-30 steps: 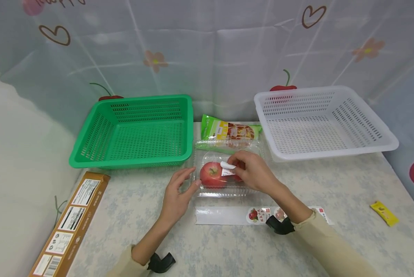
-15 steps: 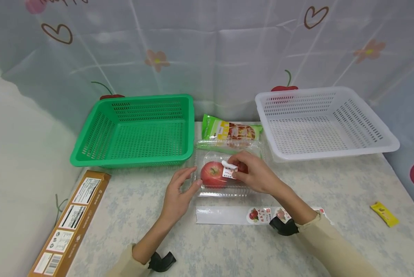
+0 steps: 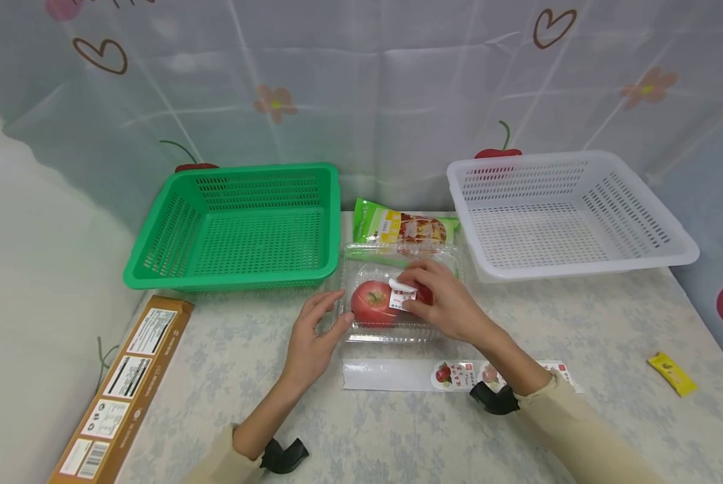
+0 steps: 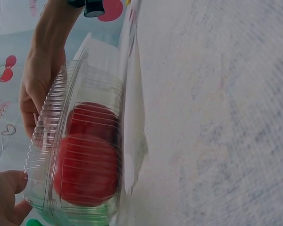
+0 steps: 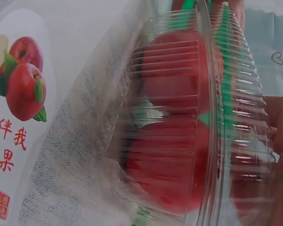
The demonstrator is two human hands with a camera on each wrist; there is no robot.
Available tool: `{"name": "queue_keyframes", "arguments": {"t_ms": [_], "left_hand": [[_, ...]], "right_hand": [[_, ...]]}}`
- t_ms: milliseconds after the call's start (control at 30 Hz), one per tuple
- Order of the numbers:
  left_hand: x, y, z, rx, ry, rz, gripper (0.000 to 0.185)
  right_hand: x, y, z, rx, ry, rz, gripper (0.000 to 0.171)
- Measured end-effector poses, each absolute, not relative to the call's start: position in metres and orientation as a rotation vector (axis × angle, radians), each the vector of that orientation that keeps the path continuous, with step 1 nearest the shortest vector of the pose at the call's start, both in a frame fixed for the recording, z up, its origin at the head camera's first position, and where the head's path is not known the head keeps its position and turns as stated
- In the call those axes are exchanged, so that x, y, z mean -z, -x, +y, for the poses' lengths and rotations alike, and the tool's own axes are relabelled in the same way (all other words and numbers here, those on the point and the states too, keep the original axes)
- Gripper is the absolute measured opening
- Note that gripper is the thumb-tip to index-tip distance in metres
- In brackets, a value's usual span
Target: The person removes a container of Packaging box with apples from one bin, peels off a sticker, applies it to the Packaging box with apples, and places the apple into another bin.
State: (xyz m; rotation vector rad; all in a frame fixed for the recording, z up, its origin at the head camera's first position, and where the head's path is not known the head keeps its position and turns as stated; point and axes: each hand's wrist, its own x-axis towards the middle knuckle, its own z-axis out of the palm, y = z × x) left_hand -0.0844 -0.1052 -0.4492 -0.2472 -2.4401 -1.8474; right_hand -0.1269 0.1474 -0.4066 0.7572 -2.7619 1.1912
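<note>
two apples [image 3: 373, 301] in clear clamshell [image 3: 397, 329], table centre between baskets. left hand [image 3: 313, 339] relaxed, fingertips against box's left edge. right hand [image 3: 442, 302] pinches white label [image 3: 401, 294] on lid. thin plastic likely light, flexible, slippery; hold by rim.

This looks like a home-style tabletop dressed up for sorting groceries. A table [image 3: 579, 323] with a pale floral cloth fills the lower frame, backed by a translucent curtain [image 3: 361, 87] printed with hearts, flowers and cherries. A green basket [image 3: 155, 249] sits at centre left, a white basket [image 3: 670, 235] at centre right, with packaged food [image 3: 403, 230] between them.
</note>
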Motion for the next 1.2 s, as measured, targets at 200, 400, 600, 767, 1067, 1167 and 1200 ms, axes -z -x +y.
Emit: {"name": "queue_keyframes", "arguments": {"t_ms": [200,400,600,767,1067,1167,1200], "left_hand": [[0.448,0.085,-0.105,1.841,0.244,-2.435,0.04],[0.447,0.085,-0.104,1.837,0.239,-2.433,0.039],[0.448,0.085,-0.104,1.838,0.24,-2.439,0.04],[0.448,0.084,-0.105,1.839,0.224,-2.446,0.041],[0.448,0.084,-0.104,1.849,0.23,-2.431,0.04],[0.448,0.084,-0.104,1.845,0.232,-2.43,0.04],[0.448,0.084,-0.104,1.841,0.231,-2.431,0.04]], "right_hand": [[0.408,0.126,0.14,-0.973,-0.698,-2.767,0.042],[0.411,0.124,0.134,-0.826,-0.647,-2.778,0.052],[0.409,0.125,0.137,-0.965,-0.667,-2.821,0.055],[0.407,0.127,0.143,-1.169,-0.74,-2.807,0.055],[0.409,0.128,0.151,-1.263,-0.859,-2.759,0.038],[0.41,0.128,0.152,-1.276,-0.887,-2.743,0.028],[0.409,0.128,0.152,-1.274,-0.893,-2.739,0.025]]}}
